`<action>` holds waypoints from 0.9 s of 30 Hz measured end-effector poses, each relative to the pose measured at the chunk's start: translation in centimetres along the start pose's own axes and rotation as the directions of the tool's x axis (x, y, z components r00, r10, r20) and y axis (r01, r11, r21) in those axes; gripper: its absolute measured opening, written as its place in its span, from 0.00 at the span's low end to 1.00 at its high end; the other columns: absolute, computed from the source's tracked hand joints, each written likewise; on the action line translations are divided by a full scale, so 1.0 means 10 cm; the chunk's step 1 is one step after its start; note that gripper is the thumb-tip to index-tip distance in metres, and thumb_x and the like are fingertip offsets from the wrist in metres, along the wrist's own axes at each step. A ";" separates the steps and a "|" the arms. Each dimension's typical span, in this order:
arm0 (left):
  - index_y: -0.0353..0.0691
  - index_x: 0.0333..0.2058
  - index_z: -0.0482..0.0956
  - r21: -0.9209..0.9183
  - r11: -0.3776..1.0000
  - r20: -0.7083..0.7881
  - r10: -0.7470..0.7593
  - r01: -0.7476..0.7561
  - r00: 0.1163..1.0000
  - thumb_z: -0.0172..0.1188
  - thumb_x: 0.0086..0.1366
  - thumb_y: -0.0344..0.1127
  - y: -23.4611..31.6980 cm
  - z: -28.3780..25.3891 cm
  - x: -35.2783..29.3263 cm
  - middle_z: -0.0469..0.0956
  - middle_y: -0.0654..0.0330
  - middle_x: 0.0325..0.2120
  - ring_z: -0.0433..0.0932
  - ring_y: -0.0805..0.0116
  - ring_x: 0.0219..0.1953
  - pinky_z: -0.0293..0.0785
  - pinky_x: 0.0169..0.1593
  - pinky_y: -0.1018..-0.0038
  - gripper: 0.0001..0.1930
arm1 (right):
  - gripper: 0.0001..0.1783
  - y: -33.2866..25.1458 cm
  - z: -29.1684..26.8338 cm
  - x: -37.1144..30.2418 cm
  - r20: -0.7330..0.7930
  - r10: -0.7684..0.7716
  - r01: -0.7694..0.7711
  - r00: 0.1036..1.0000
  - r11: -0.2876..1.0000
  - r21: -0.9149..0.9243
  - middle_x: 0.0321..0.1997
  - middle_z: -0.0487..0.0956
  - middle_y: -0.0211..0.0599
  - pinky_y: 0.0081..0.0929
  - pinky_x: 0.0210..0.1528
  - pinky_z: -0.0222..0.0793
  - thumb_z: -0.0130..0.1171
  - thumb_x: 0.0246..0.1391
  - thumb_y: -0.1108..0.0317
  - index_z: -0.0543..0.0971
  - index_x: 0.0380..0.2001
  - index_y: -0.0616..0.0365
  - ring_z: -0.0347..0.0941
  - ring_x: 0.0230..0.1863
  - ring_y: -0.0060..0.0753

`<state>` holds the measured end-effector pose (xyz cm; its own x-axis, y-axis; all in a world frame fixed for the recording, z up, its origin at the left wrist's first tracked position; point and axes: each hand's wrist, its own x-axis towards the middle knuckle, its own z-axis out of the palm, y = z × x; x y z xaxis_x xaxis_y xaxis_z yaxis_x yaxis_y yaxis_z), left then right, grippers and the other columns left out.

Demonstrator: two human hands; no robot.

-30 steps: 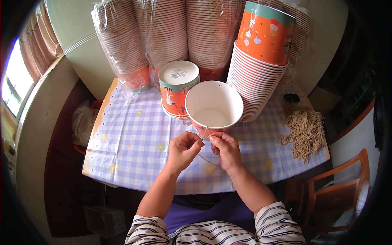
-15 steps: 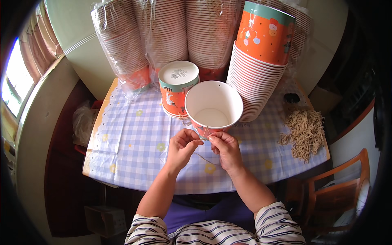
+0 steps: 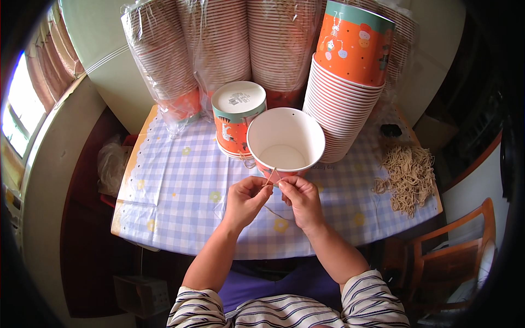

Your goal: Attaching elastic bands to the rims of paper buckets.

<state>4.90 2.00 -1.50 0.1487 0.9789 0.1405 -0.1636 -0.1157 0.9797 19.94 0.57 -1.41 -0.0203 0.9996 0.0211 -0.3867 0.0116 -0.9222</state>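
Observation:
An upright orange paper bucket (image 3: 287, 134) with a white inside stands in front of me. From the near side of its rim hangs a thin beige cord (image 3: 275, 174), its two strands spreading into a V. My left hand (image 3: 247, 199) pinches one strand between thumb and fingers. The other strand is pinched in my right hand (image 3: 301, 198), close beside the left. A loose tail of cord dangles below and between the hands. The fingertips partly hide where the strands meet. Behind on the left, an upside-down bucket (image 3: 239, 120) with a green band has cord at its lower rim.
A tall nested stack of buckets (image 3: 342, 115) rises behind on the right. More stacks in clear plastic (image 3: 224, 49) line the back. A pile of beige cords (image 3: 409, 177) lies at the right on the checked tablecloth (image 3: 180, 218), near a small black object (image 3: 390, 130). A wooden chair (image 3: 451, 257) stands lower right.
My fingers have shifted slightly at the cord, and its two strands now show a wider V below the rim. The buckets stay almost where they were.

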 end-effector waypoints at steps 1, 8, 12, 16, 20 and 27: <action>0.31 0.32 0.77 0.018 1.000 -0.007 -0.009 0.009 1.000 0.62 0.58 0.28 0.01 -0.01 0.00 0.78 0.62 0.26 0.75 0.80 0.29 0.70 0.32 0.84 0.06 | 0.07 0.01 0.00 0.00 -0.015 -0.017 0.017 1.000 1.000 0.001 0.24 0.74 0.22 0.11 0.29 0.62 0.59 0.54 0.67 0.79 0.31 0.60 0.65 0.25 0.12; 0.31 0.31 0.77 -0.013 1.000 -0.016 0.006 -0.006 1.000 0.60 0.59 0.27 0.03 -0.01 0.01 0.78 0.62 0.24 0.74 0.81 0.27 0.69 0.30 0.85 0.05 | 0.07 0.02 0.01 0.01 -0.042 -0.043 0.043 0.998 0.999 -0.002 0.22 0.73 0.22 0.13 0.24 0.58 0.58 0.53 0.67 0.78 0.31 0.59 0.64 0.22 0.12; 0.31 0.32 0.77 -0.010 1.000 -0.020 -0.004 0.004 1.000 0.60 0.59 0.27 0.04 0.01 0.01 0.78 0.62 0.25 0.73 0.81 0.26 0.68 0.29 0.85 0.05 | 0.07 -0.01 -0.01 0.00 0.030 -0.001 0.000 1.000 1.000 0.017 0.26 0.76 0.24 0.12 0.31 0.64 0.58 0.54 0.68 0.78 0.33 0.60 0.68 0.27 0.13; 0.32 0.32 0.78 -0.054 0.996 0.021 -0.069 0.070 0.997 0.60 0.59 0.29 0.11 0.01 0.00 0.79 0.62 0.24 0.69 0.84 0.22 0.63 0.25 0.86 0.06 | 0.07 0.01 0.03 0.00 0.095 -0.042 0.040 0.995 0.999 0.029 0.30 0.77 0.27 0.16 0.37 0.69 0.56 0.55 0.71 0.78 0.35 0.62 0.71 0.32 0.15; 0.33 0.32 0.78 -0.076 0.993 0.043 -0.089 0.092 0.995 0.61 0.59 0.31 0.10 -0.01 0.01 0.79 0.62 0.23 0.65 0.84 0.19 0.60 0.23 0.86 0.07 | 0.07 0.04 0.01 0.00 0.087 -0.058 0.059 0.995 0.998 -0.010 0.32 0.78 0.28 0.18 0.40 0.70 0.56 0.56 0.71 0.78 0.37 0.62 0.72 0.34 0.16; 0.35 0.32 0.78 -0.123 0.972 0.111 -0.188 0.201 0.976 0.61 0.59 0.34 0.07 -0.07 0.03 0.78 0.62 0.22 0.67 0.83 0.20 0.61 0.24 0.85 0.08 | 0.08 0.04 0.01 0.00 0.066 -0.063 0.064 0.996 0.998 -0.011 0.32 0.78 0.28 0.18 0.39 0.70 0.56 0.57 0.69 0.78 0.37 0.63 0.71 0.33 0.16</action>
<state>4.15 2.34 -0.85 0.2844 0.9582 -0.0312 -0.2490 0.1053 0.9628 19.68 0.52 -1.75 -0.0568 0.9929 0.1043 -0.3771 0.0754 -0.9231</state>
